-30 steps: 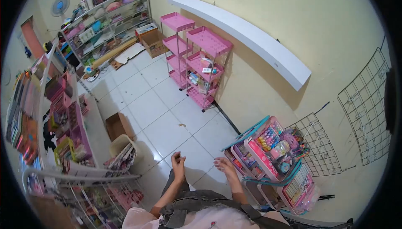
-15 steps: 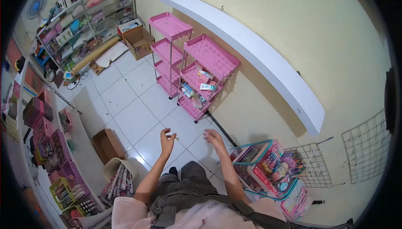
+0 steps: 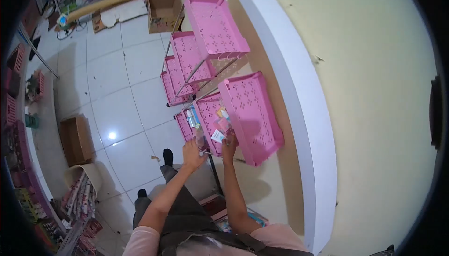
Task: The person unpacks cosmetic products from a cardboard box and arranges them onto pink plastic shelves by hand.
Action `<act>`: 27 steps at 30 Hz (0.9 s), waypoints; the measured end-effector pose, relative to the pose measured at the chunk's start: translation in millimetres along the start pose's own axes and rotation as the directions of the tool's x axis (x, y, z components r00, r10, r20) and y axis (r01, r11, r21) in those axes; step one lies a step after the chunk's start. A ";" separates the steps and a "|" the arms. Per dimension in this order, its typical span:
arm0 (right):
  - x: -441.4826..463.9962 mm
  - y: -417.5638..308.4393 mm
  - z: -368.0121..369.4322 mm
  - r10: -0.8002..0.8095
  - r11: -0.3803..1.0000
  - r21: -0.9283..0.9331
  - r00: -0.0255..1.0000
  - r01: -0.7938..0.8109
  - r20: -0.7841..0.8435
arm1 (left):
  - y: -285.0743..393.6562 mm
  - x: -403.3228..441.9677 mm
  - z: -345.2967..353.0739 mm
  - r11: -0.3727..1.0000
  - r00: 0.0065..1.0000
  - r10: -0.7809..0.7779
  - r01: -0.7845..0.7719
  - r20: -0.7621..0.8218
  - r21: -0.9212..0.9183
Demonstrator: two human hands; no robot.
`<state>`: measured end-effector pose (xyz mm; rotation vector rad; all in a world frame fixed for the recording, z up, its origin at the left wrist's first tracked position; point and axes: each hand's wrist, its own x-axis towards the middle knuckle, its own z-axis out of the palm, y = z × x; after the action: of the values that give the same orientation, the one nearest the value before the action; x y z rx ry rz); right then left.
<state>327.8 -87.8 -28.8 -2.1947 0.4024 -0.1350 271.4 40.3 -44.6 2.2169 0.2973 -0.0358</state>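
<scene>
Both my hands are at the nearer pink trolley point(image 3: 252, 115). My right hand point(image 3: 229, 147) reaches into its middle tier, fingers bent at the edge of a white packet with dark print point(image 3: 218, 136). A pink packet point(image 3: 221, 124) and a small white tube point(image 3: 224, 113) lie just beyond it. My left hand point(image 3: 191, 155) is by the lower tier, fingers apart, beside a clear pack point(image 3: 199, 136). Farther along that tier is a white-and-blue bottle point(image 3: 190, 118). The top tray partly covers the middle tier.
A second pink trolley point(image 3: 217, 26) stands just beyond. Along the right wall runs a long white shelf point(image 3: 299, 78). Cardboard boxes stand at the far end point(image 3: 163, 10) and at the left point(image 3: 77, 139). A bin with patterned rolls point(image 3: 84, 181) is at the lower left.
I have moved forward to the trolleys, and the view has turned. My hands have gone from the air above the floor to the nearer trolley's lower tiers.
</scene>
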 end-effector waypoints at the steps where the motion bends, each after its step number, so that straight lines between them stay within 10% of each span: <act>1: 23.6 22.3 5.0 -0.093 0.974 -0.208 0.996 0.094 0.015 | 6.9 14.3 14.6 0.998 0.998 0.055 -0.055 0.013 0.033; 10: 75.9 50.1 19.1 0.270 0.962 -0.107 0.931 -0.251 0.244 | 40.5 108.3 130.4 0.969 0.998 0.064 -0.064 0.010 0.240; 23: 80.7 62.6 14.4 0.397 0.880 0.221 0.906 -0.422 0.147 | 36.9 108.8 117.1 0.986 0.995 0.059 -0.071 0.083 0.154; 27: 90.4 54.7 30.2 0.405 0.788 0.443 0.902 -0.428 0.149 | 29.1 107.3 87.9 0.975 1.000 -0.027 0.024 -0.013 -0.221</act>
<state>407.1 -126.0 -94.6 -1.5844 0.7395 0.0607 389.1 -24.2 -90.3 1.9938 0.3229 0.0009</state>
